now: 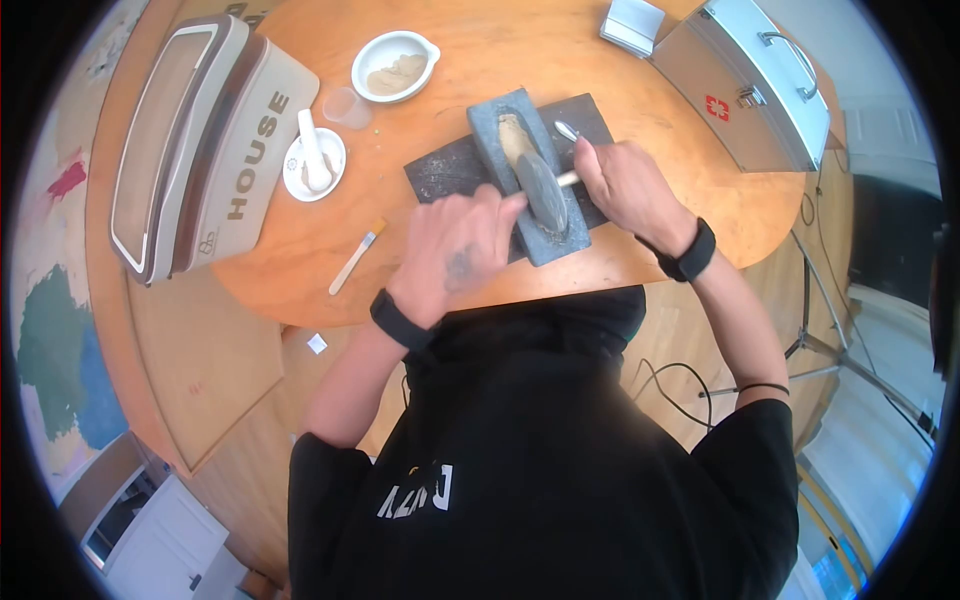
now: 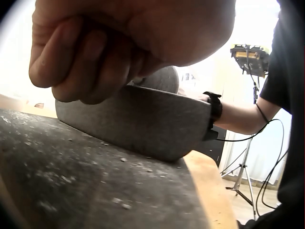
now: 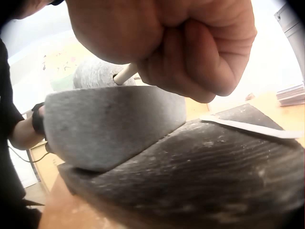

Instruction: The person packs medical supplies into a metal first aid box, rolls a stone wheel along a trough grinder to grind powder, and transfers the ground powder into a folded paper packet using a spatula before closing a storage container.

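Note:
A grey stone trough lies on a dark board, with tan powder in its far part. In its near part stands a stone wheel on a pale rod. My left hand grips the rod's left end, fingers curled; the left wrist view shows that hand above the trough's side. My right hand grips the other end. In the right wrist view the rod runs from the wheel into my curled fingers.
A spoon lies on the board near my right hand. Leftward are a brush, a small mortar with a pestle, a clear cup, a powder bowl and a HOUSE box. A metal case stands at the right.

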The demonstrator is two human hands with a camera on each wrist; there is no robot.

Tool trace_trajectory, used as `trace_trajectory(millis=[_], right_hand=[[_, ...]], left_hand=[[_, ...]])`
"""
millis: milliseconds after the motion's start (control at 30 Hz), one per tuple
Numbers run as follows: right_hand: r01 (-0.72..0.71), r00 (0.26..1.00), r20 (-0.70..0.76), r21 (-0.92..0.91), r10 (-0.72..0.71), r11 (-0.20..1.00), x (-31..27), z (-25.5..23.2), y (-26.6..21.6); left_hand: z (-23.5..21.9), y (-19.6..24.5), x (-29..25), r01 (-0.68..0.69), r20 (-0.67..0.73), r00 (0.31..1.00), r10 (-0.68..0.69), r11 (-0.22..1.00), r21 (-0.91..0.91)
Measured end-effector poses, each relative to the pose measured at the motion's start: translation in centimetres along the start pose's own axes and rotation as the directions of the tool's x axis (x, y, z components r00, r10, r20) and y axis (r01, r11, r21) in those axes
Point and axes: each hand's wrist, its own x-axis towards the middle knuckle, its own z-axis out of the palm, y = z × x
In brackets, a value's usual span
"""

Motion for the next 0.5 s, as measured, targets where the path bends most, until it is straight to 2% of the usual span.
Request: trace_trajectory(millis=[133, 233, 300, 367, 433, 500], right_hand=[[0.023, 1.0, -0.02, 0.056, -0.021, 0.998, -1.1, -0.4, -0.6], [0.03, 0.999, -0.027, 0.022, -0.03, 0.999, 1.5, 0.4, 0.2], [0.095, 0.989, -0.106, -0.045, -0.1, 0.994, 3.7, 0.9, 0.6], [0.118, 0.984, -0.133, -0.026, -0.12, 0.993, 4.4, 0.9, 0.8], [0.134, 0.978, -0.157, -0.011, -0.134, 0.991, 3.8, 0.8, 0.9], [0.125, 0.987, -0.102, -0.035, -0.128, 0.992, 1.7, 0.6, 0.6]], left_hand=[[0.4, 0.4, -0.6, -0.006, -0.017, 1.0, 0.005, 0.999, -0.047], [0.6, -1.1, 0.9, 0.006, -0.062, 0.998, -0.01, 0.998, -0.055], [0.2, -2.0, 2.2, -0.013, -0.085, 0.996, 0.009, 0.999, -0.05], [-0.1, -2.2, 2.9, -0.04, -0.101, 0.994, 0.036, 0.999, -0.032], [-0.1, -1.9, 2.4, -0.039, -0.081, 0.996, 0.038, 0.999, -0.013], [0.0, -1.3, 1.4, -0.038, -0.066, 0.997, 0.038, 0.999, 0.007]])
